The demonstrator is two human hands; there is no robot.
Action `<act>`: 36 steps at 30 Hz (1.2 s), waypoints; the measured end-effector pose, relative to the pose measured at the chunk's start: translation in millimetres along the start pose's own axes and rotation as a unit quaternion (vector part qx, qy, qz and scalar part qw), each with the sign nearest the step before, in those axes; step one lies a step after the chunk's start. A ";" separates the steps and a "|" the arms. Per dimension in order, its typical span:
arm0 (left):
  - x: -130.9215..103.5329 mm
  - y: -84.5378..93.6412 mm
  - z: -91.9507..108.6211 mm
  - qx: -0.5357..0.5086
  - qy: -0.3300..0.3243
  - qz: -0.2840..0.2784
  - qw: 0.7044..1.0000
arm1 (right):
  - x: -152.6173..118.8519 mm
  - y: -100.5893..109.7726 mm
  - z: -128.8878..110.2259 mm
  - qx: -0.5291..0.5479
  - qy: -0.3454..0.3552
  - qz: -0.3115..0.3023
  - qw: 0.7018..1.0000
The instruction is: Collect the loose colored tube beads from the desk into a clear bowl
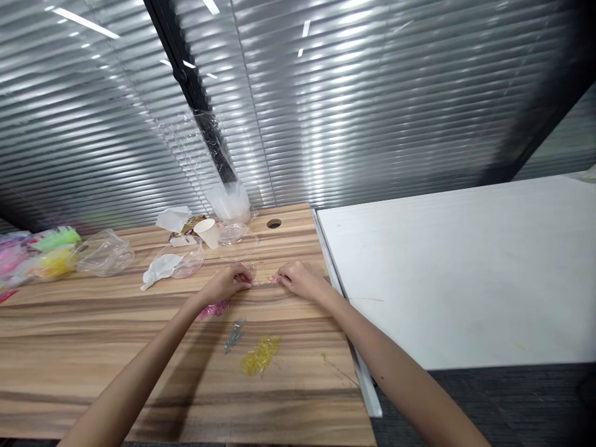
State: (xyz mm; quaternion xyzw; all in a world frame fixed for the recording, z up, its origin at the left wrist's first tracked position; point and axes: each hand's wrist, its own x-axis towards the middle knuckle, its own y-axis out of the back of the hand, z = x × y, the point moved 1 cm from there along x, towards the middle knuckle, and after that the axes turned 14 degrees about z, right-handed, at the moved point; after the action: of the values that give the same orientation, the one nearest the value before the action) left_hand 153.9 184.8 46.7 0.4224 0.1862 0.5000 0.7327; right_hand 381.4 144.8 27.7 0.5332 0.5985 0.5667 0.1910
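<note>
Left hand and right hand are apart above the wooden table, fingertips pinched on opposite ends of a strand of pink and yellow pieces, possibly threaded; blur prevents certainty. Pink pile lies beside the left wrist; blue-grey pile and yellow pile lie nearer the wearer.

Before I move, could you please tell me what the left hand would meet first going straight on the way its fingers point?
The left hand would probably meet the pink and yellow pieces first, then the right hand, though depth is unclear.
</note>
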 end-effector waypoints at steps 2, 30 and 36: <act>-0.9 -0.9 -1.7 0.000 -0.007 -0.001 1.000 | 0.0 -0.3 0.0 0.002 0.002 -0.003 1.000; -25.6 20.9 -11.6 0.052 0.000 -0.029 0.998 | -0.4 -5.7 -0.4 0.010 0.019 0.021 1.000; -32.2 23.2 -11.8 0.040 0.014 -0.039 0.998 | -1.3 -6.7 0.2 0.017 0.023 0.020 0.999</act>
State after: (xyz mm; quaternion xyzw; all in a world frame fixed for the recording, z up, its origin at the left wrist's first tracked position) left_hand 118.5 164.5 53.8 0.4367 0.2322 0.4691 0.7316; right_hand 379.2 145.2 21.2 0.5347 0.6016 0.5724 0.1567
